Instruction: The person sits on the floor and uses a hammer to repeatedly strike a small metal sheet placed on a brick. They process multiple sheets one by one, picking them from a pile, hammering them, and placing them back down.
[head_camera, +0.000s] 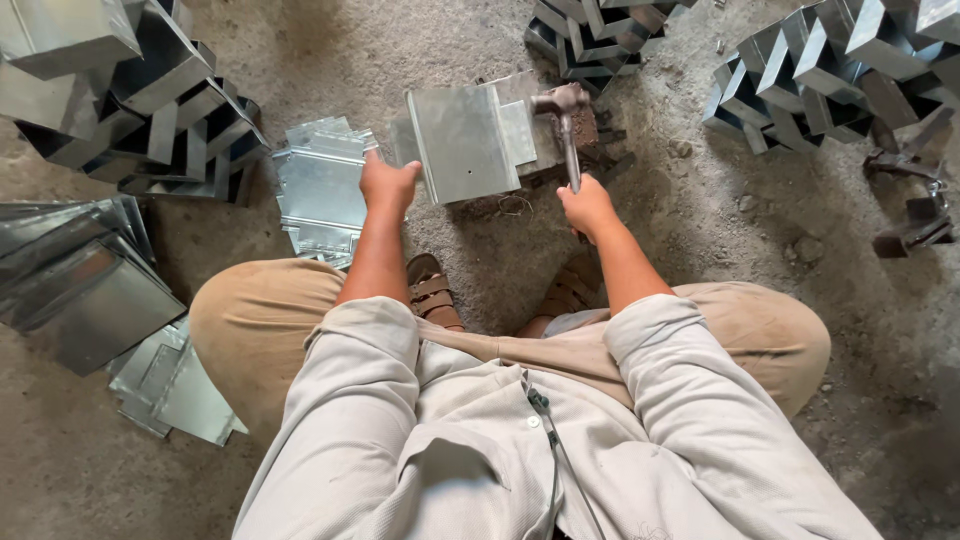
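Rough concrete floor (700, 230), gritty and uneven, with a person squatting over it. The left hand (388, 185) grips the near-left edge of a folded sheet-metal piece (462, 145), which lies on a block at the far middle, just past the sandalled feet (435, 293). The right hand (588, 207) is wrapped shut around the handle of a hammer (568, 125), whose head is over the piece's right end. Flat metal blanks (322, 185) lie just left of the left hand, with stacks of folded metal channels (150, 90) far left, more folded channels (840, 70) far right, and loose sheets (85, 290) near left. Risks, as a judgement: the left fingers sit near the strike zone, so a glancing blow could catch them; thin sheet edges could cut the bare hand; the piece could skid on the block if the grip loosens. The block is mostly hidden under the sheet, so its make is unclear. The left fingertips are hidden, and the stacks are cut off by the frame edges.
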